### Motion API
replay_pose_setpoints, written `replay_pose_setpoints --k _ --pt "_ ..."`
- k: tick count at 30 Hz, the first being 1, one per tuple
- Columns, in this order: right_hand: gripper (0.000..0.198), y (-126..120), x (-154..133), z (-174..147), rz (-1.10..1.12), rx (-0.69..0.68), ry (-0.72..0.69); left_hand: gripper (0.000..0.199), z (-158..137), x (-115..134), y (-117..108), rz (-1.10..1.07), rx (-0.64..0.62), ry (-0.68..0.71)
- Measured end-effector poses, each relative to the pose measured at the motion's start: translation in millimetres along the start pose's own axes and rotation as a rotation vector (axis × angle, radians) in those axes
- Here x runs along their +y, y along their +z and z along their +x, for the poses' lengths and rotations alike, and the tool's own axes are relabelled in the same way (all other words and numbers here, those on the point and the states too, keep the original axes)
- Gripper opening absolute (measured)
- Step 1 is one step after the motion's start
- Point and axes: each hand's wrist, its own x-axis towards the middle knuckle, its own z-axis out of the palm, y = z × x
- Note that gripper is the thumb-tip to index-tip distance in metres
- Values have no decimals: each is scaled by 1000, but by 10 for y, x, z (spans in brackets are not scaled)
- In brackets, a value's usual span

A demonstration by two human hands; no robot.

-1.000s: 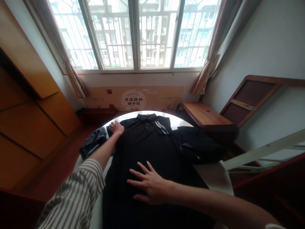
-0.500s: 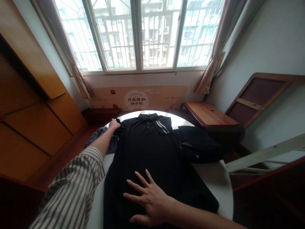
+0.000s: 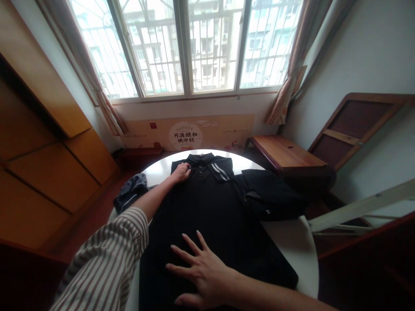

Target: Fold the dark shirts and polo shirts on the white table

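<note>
A black polo shirt [image 3: 214, 207] lies spread on the round white table [image 3: 301, 250], its collar toward the window. The right-hand sleeve, with two white stripes, is folded in over the chest. My left hand [image 3: 181, 172] is closed on the left-hand sleeve and holds it over the chest near the button placket; the sleeve itself is mostly hidden behind the hand and forearm. Lower on the shirt, my right hand [image 3: 207, 272] rests flat with fingers spread.
Dark folded clothing [image 3: 275, 196] lies on the table's right side. A crumpled grey-blue garment [image 3: 129, 192] sits at the left edge. A wooden side table [image 3: 288, 151] stands beyond to the right, and orange cabinets [image 3: 48, 181] line the left.
My left hand has carried the left-hand sleeve from the shirt's outer side inward to the right, onto the chest. My right hand has stayed in place.
</note>
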Motion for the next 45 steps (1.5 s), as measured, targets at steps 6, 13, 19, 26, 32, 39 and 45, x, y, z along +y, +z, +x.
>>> replay_pose_setpoints --k 6,13,19,26,32,39,45 --pt "70 9 -23 -49 -15 -45 -50 70 -73 -139 241 29 -88 -95" --pt "64 -33 -153 -162 20 -45 -22 64 -176 56 21 22 -33 -94" --pt "53 -241 -120 -1131 -98 136 199 32 -1858 153 -213 -214 23 351" --pt "62 54 227 -2266 -374 238 400 70 -3957 -36 -237 -114 24 550" --pt "70 79 150 -2232 -370 260 443 50 -4219 16 -61 -26 188 608" --pt "34 13 187 -2189 -475 303 409 51 -4267 15 -276 -103 360 549" --pt "19 -150 -57 -2243 -428 395 299 30 -4236 -85 -477 -264 233 642"
